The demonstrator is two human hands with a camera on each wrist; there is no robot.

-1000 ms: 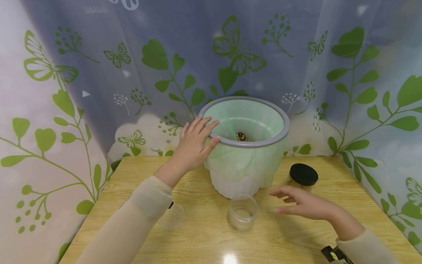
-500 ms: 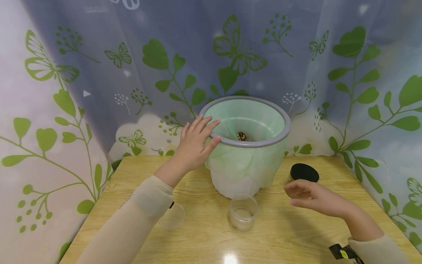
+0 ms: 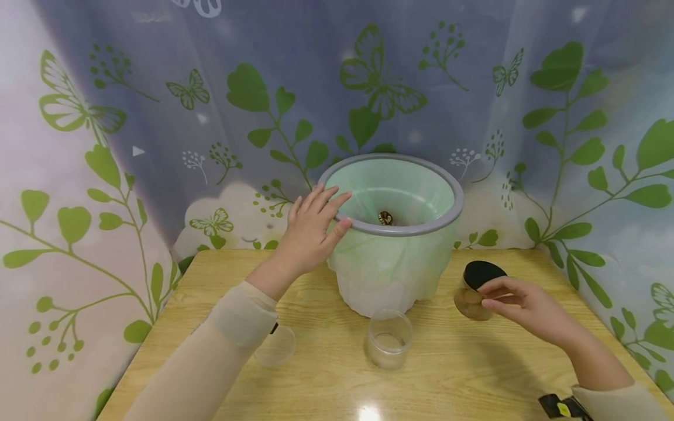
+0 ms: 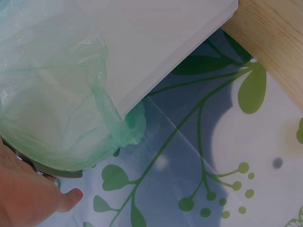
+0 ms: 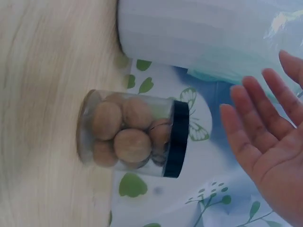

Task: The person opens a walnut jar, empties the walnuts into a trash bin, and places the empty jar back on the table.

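My left hand [image 3: 308,234] rests on the grey rim of a white trash can [image 3: 392,228], its fingers fairly straight over the edge. A pale green bag [image 4: 52,109] lines the can and hangs down outside. Inside lies a small gold-and-black patterned thing [image 3: 386,218]. To the right stands a clear jar [image 5: 132,137] with a black lid [image 5: 177,139], upright on the table, holding several round brown nuts [image 5: 132,145]. My right hand [image 3: 532,307] is beside this jar and overlaps its lid in the head view. In the right wrist view its fingers are spread, apart from the lid.
On the wooden table [image 3: 326,392], an uncovered clear plastic jar [image 3: 388,348] stands in front of the can. A flat clear disc [image 3: 276,346] lies left of it, partly behind the left sleeve. A curtain [image 3: 295,35] with printed leaves and butterflies hangs behind and at both sides.
My right hand has moved right, from beside the uncovered jar to the black-lidded jar. My left hand stays on the can's rim.
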